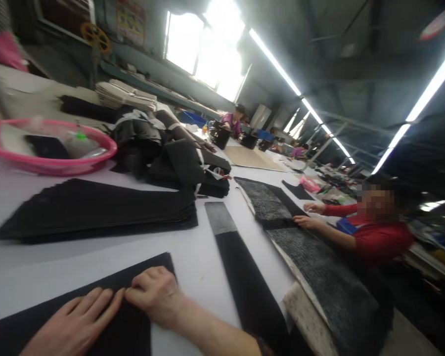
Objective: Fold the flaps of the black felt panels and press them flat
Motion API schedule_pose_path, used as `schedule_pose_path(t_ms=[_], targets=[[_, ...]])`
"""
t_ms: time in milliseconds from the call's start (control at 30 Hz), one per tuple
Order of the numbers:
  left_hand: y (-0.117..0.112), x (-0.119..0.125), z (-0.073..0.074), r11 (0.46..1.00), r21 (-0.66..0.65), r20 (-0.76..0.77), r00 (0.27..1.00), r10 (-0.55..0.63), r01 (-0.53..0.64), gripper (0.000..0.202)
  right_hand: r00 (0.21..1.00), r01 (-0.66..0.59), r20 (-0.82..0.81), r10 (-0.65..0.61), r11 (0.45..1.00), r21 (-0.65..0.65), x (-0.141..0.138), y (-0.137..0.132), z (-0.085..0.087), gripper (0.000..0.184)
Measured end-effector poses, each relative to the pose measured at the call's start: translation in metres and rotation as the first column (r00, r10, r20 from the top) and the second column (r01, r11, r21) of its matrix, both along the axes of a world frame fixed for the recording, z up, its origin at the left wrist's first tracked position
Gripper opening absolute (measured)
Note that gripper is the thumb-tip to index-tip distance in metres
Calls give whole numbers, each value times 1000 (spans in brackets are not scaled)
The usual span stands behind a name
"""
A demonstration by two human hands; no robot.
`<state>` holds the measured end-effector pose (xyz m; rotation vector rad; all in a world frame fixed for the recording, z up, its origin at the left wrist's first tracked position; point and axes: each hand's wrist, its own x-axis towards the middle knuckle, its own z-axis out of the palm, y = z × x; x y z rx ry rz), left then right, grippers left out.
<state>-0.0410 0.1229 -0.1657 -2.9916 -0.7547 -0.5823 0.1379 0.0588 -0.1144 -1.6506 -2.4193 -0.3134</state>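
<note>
Stack (107, 212) between left hand (76, 319) and basin (52, 166)

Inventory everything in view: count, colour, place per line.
Near cloth: layers uncountable, black, lower left.
Cloth pile: one, black, beyond near cloth.
Strip: one, black with grey end, centre.
Textured material: count unclear, dark grey, right of strip.
Basin: one, pink, far left.
Tied bundles: several, black, right of basin.
Cloth stack: one, cream, behind bundles.
Board: one, tan, farther along table.
Table: one, white, beneath these.
Machines: several, black, background.
Window panes: several, white, back wall.
Tube lights: two rows, white, ceiling.
Wheel: one, yellow, upper left.
Nearest worker: one, red top, right.
Distant workers: several, some purple, background.
Left hand and right hand: one each, bare, on near cloth.
</note>
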Motion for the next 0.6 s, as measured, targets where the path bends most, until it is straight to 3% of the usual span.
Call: schedule_pose_path(t_ms=[67,133,200,333,600], targets=[[-5,-24,22,983,184,-149,988,49,-21,52,993,-80,-87,79,997,-8,4,3,-3,17],[-11,-30,40,978,207,-258,964,63,-9,51,975,-138,-180,134,990,-11,9,8,-6,11],[-11,-26,49,982,191,-294,953,66,-9,49,954,-176,-250,167,984,-17,14,14,-10,12],[-9,-23,51,990,139,-290,955,59,-19,43,926,-230,-316,207,973,-35,20,17,-13,14],[-10,-27,48,995,95,-250,967,53,-29,39,923,-221,-334,190,974,-57,20,14,-16,19]])
